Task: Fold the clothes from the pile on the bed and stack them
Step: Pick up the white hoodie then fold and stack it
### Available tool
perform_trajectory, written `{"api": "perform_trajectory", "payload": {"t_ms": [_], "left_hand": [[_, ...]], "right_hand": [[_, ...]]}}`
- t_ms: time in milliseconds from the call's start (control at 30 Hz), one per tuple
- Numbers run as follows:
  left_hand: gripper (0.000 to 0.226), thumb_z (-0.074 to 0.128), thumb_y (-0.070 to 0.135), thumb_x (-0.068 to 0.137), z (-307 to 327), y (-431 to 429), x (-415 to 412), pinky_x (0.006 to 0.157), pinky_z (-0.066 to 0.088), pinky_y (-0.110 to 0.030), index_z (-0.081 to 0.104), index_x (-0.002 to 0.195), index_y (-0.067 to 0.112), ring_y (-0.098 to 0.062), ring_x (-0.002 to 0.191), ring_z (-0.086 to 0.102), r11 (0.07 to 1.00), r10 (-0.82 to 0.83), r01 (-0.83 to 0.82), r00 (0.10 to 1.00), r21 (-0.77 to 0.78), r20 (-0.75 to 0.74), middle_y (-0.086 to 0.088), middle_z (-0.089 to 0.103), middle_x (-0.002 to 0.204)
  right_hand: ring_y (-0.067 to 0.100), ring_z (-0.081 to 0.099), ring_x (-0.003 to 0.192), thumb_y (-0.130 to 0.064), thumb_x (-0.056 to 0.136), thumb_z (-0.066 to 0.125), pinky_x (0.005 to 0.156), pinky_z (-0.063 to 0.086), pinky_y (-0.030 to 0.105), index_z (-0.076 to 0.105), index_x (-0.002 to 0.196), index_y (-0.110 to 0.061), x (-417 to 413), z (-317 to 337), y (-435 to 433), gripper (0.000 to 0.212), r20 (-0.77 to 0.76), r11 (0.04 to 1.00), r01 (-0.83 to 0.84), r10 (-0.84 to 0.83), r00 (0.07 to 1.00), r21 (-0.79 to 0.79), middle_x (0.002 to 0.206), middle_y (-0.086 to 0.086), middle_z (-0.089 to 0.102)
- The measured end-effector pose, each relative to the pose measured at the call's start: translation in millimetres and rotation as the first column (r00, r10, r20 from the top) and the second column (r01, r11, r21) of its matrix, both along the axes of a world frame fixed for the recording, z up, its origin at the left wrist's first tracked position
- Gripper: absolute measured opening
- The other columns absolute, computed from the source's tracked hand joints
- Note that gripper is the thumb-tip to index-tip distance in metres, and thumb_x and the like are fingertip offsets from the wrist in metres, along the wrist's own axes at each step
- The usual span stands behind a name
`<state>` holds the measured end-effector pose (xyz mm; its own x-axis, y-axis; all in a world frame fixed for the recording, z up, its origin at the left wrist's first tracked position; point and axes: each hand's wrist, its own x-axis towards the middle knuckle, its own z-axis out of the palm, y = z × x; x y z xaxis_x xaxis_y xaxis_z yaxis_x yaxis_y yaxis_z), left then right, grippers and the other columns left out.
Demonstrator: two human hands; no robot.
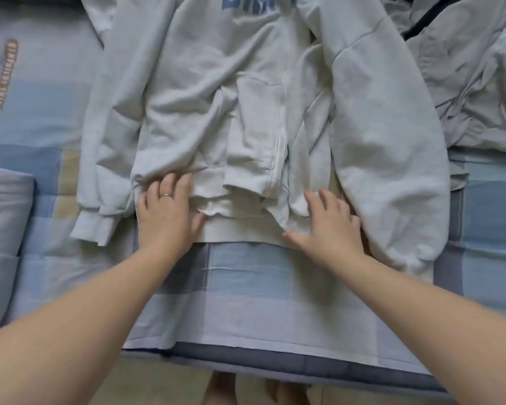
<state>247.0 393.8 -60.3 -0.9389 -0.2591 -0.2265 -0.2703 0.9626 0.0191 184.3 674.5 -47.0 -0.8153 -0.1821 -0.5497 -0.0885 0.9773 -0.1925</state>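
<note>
Both forearms reach in low over the near edge of the bed (260,287), its blue checked sheet showing between me and the work. Just beyond that strip, the left grip (165,211) lies flat on the hem (234,229) of a pale grey hoodie (205,92). Its fingers are straight and a little spread, with a ring (167,195) on one; it holds nothing, only presses. The right grip (327,223) does the same on the other side of the zip (281,127), fingers fanned, palm down on the cloth, nothing pinched.

The hoodie lies front up in the middle of the bed, hem toward me, with blue lettering (257,1) cut off at the far edge of the view. The cloth is rumpled around the zip and bunched just above the hem. The sleeve on my left (108,127) and the sleeve on my right (392,141) both run down beside the body. Farther right sits the pile (473,83) not yet folded, and the upper part of that right-hand sleeve seems to lie against it.

I judge this to be the smoothing before the first fold. If I fold over those bunches they will set into thick lumps and the stack will lean. Pressing only at the hem may also push wrinkles up the front instead of out. Swinging the right-hand sleeve across could drag a piece off the pile — the two look to be touching.
</note>
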Motion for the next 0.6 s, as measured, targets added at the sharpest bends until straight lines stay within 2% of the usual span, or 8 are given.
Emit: {"api": "perform_trajectory", "payload": {"t_ms": [67,133,167,267,333,400,500,600], "left_hand": [[0.054,0.071,0.027,0.081,-6.3,-7.1,-13.6,0.096,0.038,-0.053,0.053,0.13,0.014,-0.041,0.108,0.054,0.998,-0.022,0.02,1.0,-0.051,-0.022,-0.016,0.059,0.123],[0.024,0.062,0.008,0.084,-7.1,-13.3,-23.1,0.082,0.042,-0.051,0.059,0.108,0.011,-0.04,0.093,0.058,0.994,-0.085,0.084,0.996,-0.071,-0.006,-0.016,0.063,0.104],[0.018,0.06,0.002,0.083,-7.1,-16.8,-25.5,0.076,0.041,-0.049,0.059,0.099,0.01,-0.04,0.087,0.059,0.992,-0.11,0.11,0.994,-0.06,0.003,-0.017,0.062,0.097],[0.016,0.06,-0.002,0.081,4.0,-23.9,-21.5,0.073,0.037,-0.046,0.057,0.09,0.011,-0.037,0.078,0.057,0.99,-0.137,0.134,0.989,0.047,0.059,-0.015,0.058,0.089],[0.019,0.056,-0.002,0.082,16.3,-26.0,-5.7,0.072,0.036,-0.042,0.052,0.091,0.014,-0.033,0.078,0.05,0.986,-0.147,0.134,0.978,0.095,0.149,-0.012,0.057,0.092],[0.021,0.054,0.0,0.082,33.3,-25.8,17.3,0.072,0.034,-0.039,0.046,0.093,0.017,-0.033,0.087,0.051,0.99,-0.142,0.129,0.94,0.064,0.31,-0.013,0.059,0.1],[0.018,0.054,0.007,0.089,52.9,-28.1,48.1,0.083,0.038,-0.04,0.044,0.1,0.017,-0.034,0.102,0.053,0.995,-0.066,0.093,0.853,-0.026,0.519,-0.012,0.058,0.108],[0.02,0.051,0.008,0.09,62.0,-36.8,63.1,0.087,0.036,-0.041,0.05,0.108,0.016,-0.033,0.103,0.052,0.993,0.044,0.038,0.77,-0.115,0.636,-0.009,0.053,0.1]], "right_hand": [[0.032,0.042,0.126,-0.054,0.086,0.06,0.095,0.037,0.043,0.046,0.136,-0.027,0.1,-8.0,-7.5,0.059,-0.157,0.999,-0.001,0.008,0.987,0.046,0.14,0.004,0.043],[0.035,0.05,0.11,-0.033,0.091,0.056,0.081,0.037,0.041,0.056,0.119,-0.019,-0.9,-12.1,-10.4,0.031,-0.204,1.0,-0.009,0.014,0.979,0.025,0.122,0.008,0.053],[0.036,0.052,0.105,-0.024,0.093,0.054,0.076,0.038,0.04,0.057,0.112,-0.016,-1.5,-13.1,-9.0,0.021,-0.197,1.0,0.0,-0.005,0.98,-0.028,0.115,0.009,0.056],[0.038,0.055,0.094,-0.009,0.092,0.05,0.069,0.045,0.044,0.056,0.097,-0.011,-0.5,-5.2,3.4,0.008,-0.171,0.973,0.041,-0.081,0.982,-0.226,0.101,0.012,0.058],[0.039,0.055,0.089,-0.007,0.09,0.052,0.065,0.043,0.044,0.054,0.092,-0.01,4.5,8.9,19.5,0.004,-0.209,0.968,0.037,-0.091,0.974,-0.247,0.097,0.014,0.056],[0.039,0.055,0.089,-0.008,0.09,0.053,0.063,0.04,0.042,0.054,0.095,-0.01,14.2,23.7,43.1,0.005,-0.202,0.984,0.066,-0.1,0.974,-0.167,0.1,0.015,0.057],[0.038,0.053,0.086,-0.01,0.093,0.051,0.064,0.036,0.039,0.054,0.098,-0.011,33.7,45.7,78.5,0.005,-0.114,0.986,0.156,-0.15,0.982,0.051,0.104,0.017,0.06],[0.033,0.046,0.082,-0.011,0.094,0.047,0.068,0.039,0.04,0.045,0.09,-0.014,41.0,61.6,90.3,0.005,0.009,0.943,0.239,-0.248,0.969,0.23,0.101,0.017,0.059]]}}
